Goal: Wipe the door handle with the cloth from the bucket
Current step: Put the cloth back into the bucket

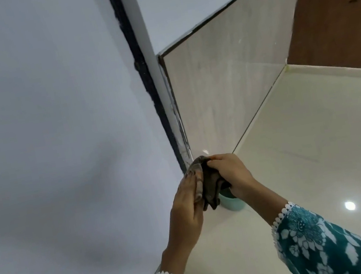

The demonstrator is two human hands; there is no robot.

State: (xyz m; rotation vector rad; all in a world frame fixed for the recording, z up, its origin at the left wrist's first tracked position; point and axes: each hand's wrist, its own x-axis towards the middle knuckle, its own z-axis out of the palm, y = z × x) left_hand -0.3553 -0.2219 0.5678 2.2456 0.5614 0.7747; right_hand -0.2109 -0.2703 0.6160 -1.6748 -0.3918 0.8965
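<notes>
A dark brown-grey cloth (208, 186) is bunched between both hands, held in the air above a pale green bucket (231, 204) that stands on the floor by the wall. My left hand (187, 204) grips the cloth's left side with fingers wrapped on it. My right hand (229, 175) clutches its upper right part. Most of the bucket is hidden behind the cloth and my right wrist. No door handle is in view.
A white door or wall panel (53, 135) fills the left side, with a dark frame edge (154, 88) running down to the floor. Beige wall tiles (236, 78) stand behind, a brown wooden surface (338, 0) at top right, glossy cream floor (321, 148) at right.
</notes>
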